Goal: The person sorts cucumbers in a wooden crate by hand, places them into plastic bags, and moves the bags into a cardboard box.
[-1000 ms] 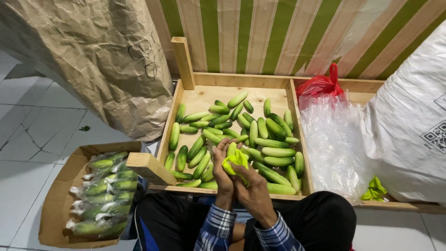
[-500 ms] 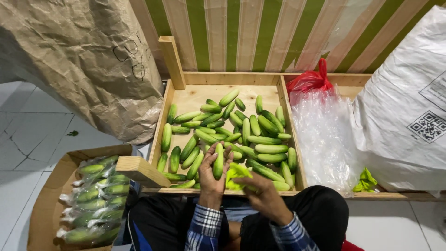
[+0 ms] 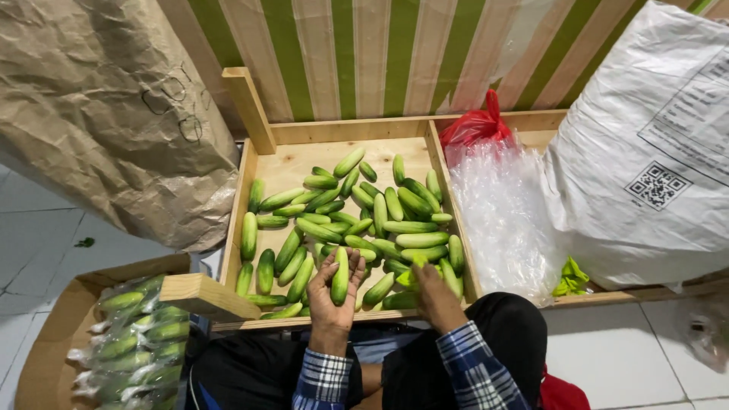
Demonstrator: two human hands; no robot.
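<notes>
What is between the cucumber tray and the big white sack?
In the head view, a pile of clear plastic bags with a red bag on top lies between the tray and the sack.

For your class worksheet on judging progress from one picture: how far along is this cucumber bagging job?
Done: bagged cucumbers fill the cardboard box. In hand: the left hand holds one cucumber; the right hand reaches among the pile. Left: many loose cucumbers lie in the wooden tray, clear bags beside it.

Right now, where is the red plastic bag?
In the head view, the red plastic bag sits at the upper right of the wooden tray, at its back corner, on top of the clear plastic bags and left of the big white sack.
</notes>
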